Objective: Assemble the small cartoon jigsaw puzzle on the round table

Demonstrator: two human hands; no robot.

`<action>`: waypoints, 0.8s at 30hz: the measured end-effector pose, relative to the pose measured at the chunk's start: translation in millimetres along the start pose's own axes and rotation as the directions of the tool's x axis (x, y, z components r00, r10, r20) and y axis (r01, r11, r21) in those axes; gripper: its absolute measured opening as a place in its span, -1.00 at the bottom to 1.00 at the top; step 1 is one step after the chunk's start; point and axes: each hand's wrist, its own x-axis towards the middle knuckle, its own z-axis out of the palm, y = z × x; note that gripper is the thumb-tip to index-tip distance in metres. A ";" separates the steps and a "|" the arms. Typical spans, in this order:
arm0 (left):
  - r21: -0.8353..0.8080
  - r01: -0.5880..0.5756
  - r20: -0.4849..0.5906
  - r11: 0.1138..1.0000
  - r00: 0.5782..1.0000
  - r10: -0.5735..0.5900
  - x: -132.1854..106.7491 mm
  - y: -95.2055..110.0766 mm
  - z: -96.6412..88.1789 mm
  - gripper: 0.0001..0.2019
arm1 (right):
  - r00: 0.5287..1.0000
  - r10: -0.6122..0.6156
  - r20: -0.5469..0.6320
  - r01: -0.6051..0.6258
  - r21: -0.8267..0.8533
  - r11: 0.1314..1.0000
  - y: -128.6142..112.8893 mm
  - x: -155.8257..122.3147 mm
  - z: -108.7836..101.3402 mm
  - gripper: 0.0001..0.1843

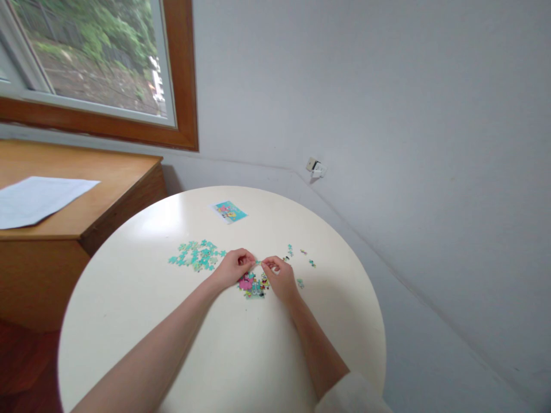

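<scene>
Both hands meet over the middle of a round white table point(206, 355). My left hand point(235, 268) is closed in a pinch on the left end of a small teal jigsaw puzzle piece point(258, 263). From the other side my right hand point(279, 276) pinches the same piece, or one joined to it; I cannot tell which. Just below the fingertips lies a partly joined jigsaw puzzle point(255, 287), pink, yellow and teal, its upper part and sides covered by my hands. A heap of loose teal pieces point(198, 255) spreads left of my left hand.
Several loose pieces point(312, 263) lie scattered right of my right hand. A colourful picture card point(231, 211) rests near the table's far edge. Left stands a wooden cabinet point(120, 198) with white paper point(43, 198). A wall socket with plug point(316, 167) is beyond.
</scene>
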 end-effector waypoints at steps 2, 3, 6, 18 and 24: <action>-0.014 -0.004 -0.002 1.000 1.000 0.004 0.2 -0.7 0.7 -0.87 | 1.000 0.007 0.001 -0.007 0.006 1.000 0.2 0.1 0.2 -0.84; -0.020 -0.006 -0.003 1.000 1.000 0.006 0.1 -0.7 1.0 -0.87 | 1.000 0.009 0.002 -0.009 0.008 1.000 0.3 0.2 0.4 -0.84; -0.024 -0.006 -0.001 1.000 1.000 0.006 -0.6 0.4 0.9 -0.86 | 1.000 0.011 0.003 -0.011 0.013 1.000 0.6 0.2 0.8 -0.84; -0.011 0.000 0.002 1.000 1.000 0.000 -0.4 1.1 0.1 -0.87 | 1.000 0.012 0.008 -0.012 0.026 1.000 1.7 0.5 0.2 -0.85; -0.002 0.001 0.011 1.000 1.000 -0.001 -1.5 2.9 -0.6 -0.87 | 1.000 0.013 0.014 -0.014 0.017 1.000 3.2 0.2 0.5 -0.85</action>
